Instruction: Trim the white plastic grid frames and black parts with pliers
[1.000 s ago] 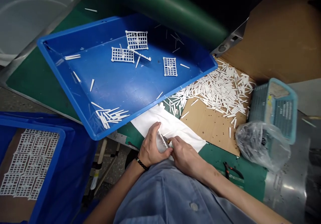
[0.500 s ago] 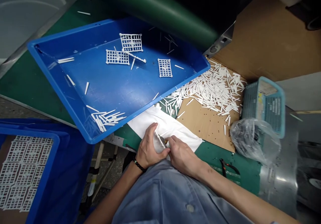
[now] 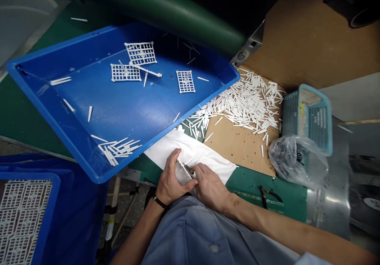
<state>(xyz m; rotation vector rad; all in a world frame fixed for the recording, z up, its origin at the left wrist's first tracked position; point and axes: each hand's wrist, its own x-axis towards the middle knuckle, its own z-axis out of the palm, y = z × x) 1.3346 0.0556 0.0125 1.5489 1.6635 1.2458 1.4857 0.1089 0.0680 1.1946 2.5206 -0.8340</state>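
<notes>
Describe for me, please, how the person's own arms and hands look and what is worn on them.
Both the left hand and right hand are bare, with no gloves. A dark beaded bracelet circles the left wrist. The forearms are uncovered; the grey-blue buttoned shirt shows below them.

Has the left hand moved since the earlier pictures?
No. The left hand stays at the near edge of the white cloth, gripping the white grid piece; only the camera shifted.
</notes>
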